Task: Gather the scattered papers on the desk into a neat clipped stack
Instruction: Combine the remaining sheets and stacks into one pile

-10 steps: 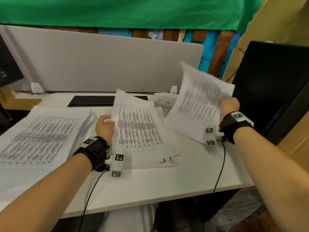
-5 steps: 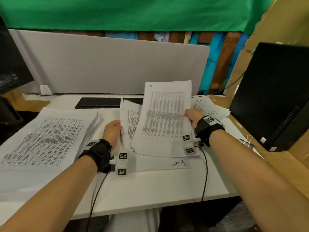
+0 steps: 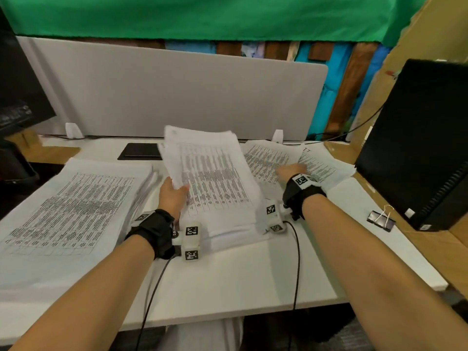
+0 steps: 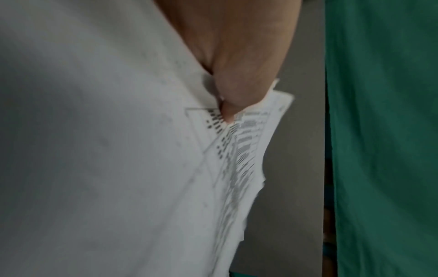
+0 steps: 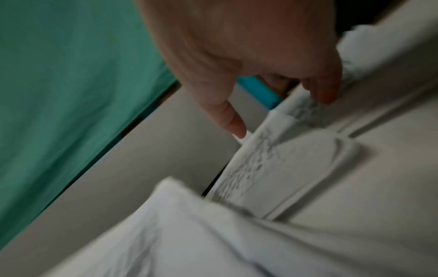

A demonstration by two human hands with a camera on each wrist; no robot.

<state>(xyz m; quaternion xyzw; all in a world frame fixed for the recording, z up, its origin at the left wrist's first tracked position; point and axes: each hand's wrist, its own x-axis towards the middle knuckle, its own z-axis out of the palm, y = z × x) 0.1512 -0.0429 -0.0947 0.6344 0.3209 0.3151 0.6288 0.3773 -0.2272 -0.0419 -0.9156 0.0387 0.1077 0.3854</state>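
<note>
White sheets (image 3: 210, 178), tilted up mid-tabletop (image 3: 240, 269), sit pinched at their left edge in my left hand (image 3: 173, 196), while my right hand (image 3: 291, 171) reaches over loose pages (image 3: 268, 158) lying just ahead of it, far right. Left wrist: thumb (image 4: 239, 90) clamps the fanned sheets (image 4: 246, 150). Right wrist: fingers (image 5: 324, 88) spread, relaxed, above the pages (image 5: 279, 157), holding nothing.
</note>
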